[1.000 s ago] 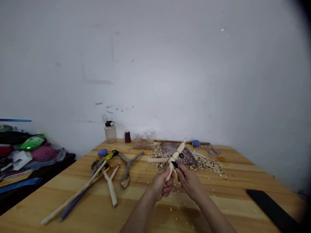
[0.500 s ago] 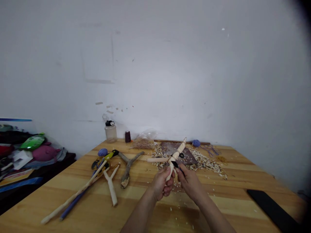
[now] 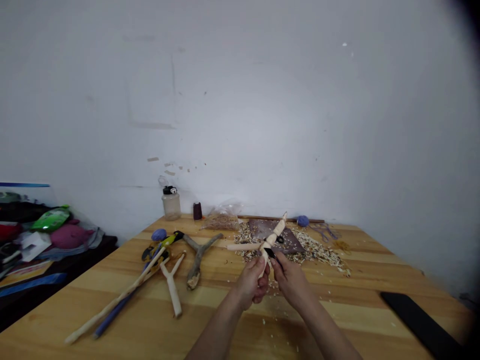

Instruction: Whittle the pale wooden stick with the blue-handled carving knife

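My left hand (image 3: 250, 286) is closed around the lower end of a pale, peeled forked stick (image 3: 278, 228). One of its arms points left. The other, notched and tapered to a point, rises up and to the right. In my right hand (image 3: 291, 281) I grip a black carving knife (image 3: 270, 253), its dark end touching the stick just below the fork. My fingers hide much of the knife. Beyond my hands, wood shavings (image 3: 315, 249) lie around and on a dark brown sheet (image 3: 262, 229), with a small black ring-shaped thing (image 3: 280, 240) near the stick.
Left on the wooden table (image 3: 131, 310) lie a peeled Y-shaped stick (image 3: 172, 292), a bark-covered fork (image 3: 195, 265) and long sticks (image 3: 112, 306). A bottle (image 3: 171, 206), thread spool (image 3: 197, 211), plastic bag (image 3: 221, 219) and purple yarn (image 3: 302, 221) line the back. Right is a black flat object (image 3: 416, 320).
The knife and my right hand have shifted very slightly at the fork. My left hand keeps its hold on the stick, and the other things stay where they were.
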Motion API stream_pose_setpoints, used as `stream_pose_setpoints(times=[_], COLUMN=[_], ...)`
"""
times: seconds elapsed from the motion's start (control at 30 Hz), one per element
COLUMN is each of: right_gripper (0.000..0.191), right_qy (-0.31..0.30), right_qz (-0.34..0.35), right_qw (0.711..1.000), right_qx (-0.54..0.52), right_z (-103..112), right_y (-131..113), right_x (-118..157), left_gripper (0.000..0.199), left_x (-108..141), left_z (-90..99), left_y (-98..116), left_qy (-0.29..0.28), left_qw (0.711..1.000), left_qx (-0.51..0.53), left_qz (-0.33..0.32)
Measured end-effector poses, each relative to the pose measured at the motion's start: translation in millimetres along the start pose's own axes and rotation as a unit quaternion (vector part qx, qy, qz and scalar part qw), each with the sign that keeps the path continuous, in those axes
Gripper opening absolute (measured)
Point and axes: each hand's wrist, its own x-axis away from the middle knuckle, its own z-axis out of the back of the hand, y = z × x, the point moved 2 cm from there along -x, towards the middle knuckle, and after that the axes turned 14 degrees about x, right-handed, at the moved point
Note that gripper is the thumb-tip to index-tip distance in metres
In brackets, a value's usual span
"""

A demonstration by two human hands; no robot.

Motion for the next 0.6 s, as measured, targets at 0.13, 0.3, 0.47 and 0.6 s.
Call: stream_pose_setpoints(times=[0.13, 0.3, 0.47, 0.6], right_gripper=[0.034, 0.033, 0.03, 0.03], right_qy=[-0.013, -0.028, -0.039, -0.048], right_qz=[-0.005, 0.005, 0.023, 0.04], right_qw=[1.0, 1.0, 0.999, 0.997], right_qx=[0.011, 0.011, 0.027, 0.04], right_z=[2.4, 1.6, 1.9, 4.4], right_y=[-1.4, 2.9, 8.5, 9.8], right_x=[-0.1, -1.0, -2.0, -2.5], left_gripper=[0.045, 0.042, 0.033, 0.027], left_x=[-2.0, -2.9, -2.7, -1.4], left_z=[-1.4, -1.2, 6.3, 11.2], left_y=[-2.6, -3.8, -1.0, 6.4], left_qy=[0.025, 0.015, -0.003, 0.0], left_qw=[0.998, 0.994, 0.987, 0.964], left_qx=[-0.062, -0.105, -0.139, -0.228], left_qz=[-0.019, -0.035, -0.075, -0.135])
